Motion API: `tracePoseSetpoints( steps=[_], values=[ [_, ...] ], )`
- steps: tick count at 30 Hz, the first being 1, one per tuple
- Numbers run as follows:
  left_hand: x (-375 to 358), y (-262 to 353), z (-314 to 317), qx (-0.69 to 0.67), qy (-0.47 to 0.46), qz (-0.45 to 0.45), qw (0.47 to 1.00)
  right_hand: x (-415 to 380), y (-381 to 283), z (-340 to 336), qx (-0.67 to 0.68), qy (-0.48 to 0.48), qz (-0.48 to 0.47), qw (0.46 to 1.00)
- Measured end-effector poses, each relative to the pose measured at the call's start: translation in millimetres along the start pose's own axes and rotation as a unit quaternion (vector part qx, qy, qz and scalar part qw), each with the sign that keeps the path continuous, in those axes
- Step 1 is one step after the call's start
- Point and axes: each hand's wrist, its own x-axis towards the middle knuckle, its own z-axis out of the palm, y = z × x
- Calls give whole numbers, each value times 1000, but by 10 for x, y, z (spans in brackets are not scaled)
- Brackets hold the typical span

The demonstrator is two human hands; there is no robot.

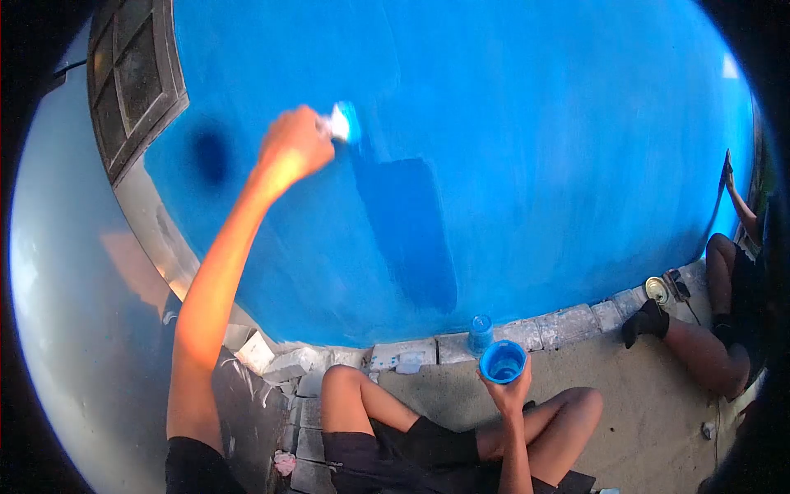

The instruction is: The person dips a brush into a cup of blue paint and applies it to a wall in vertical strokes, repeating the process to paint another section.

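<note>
My left hand [295, 146] is raised high and grips a paintbrush [342, 122] whose bristles touch the blue wall [527, 140]. Just below the brush is a darker, wet-looking blue patch [409, 230]. My right hand [510, 389] holds a small blue cup of blue paint [503, 361] in front of my bent knees, above the ground.
A blue plastic cup [480, 333] stands on the stone blocks [543, 328] along the wall's foot. A dark wooden window [132, 74] is at the upper left. Another person [724, 321] sits at right, arm up on the wall, with a tin can [657, 290] beside them.
</note>
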Motion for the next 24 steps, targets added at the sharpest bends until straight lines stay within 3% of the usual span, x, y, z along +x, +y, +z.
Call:
tracePoseSetpoints(
  steps=[3, 7, 13, 16, 19, 24],
  values=[
    [216, 55, 28, 4, 83, 11, 996, 22, -61, -11, -9, 3, -8, 1000],
    [-84, 169, 526, 25, -12, -16, 999, 50, -1, -15, 18, 14, 5, 1000],
    [-351, 55, 717, 18, -177, 12, 984, -14, 27, -43, -6, 9, 0, 1000],
    [-79, -42, 270, -35, -115, 18, 993, -15, -16, -24, -3, 9, -3, 1000],
    [90, 86, 32, -33, 67, 16, 997, -11, 23, 2, -5, 4, -2, 1000],
    [-124, 156, 595, 21, 74, 38, 996, 24, -4, 4, 7, 8, -14, 1000]
  ],
)
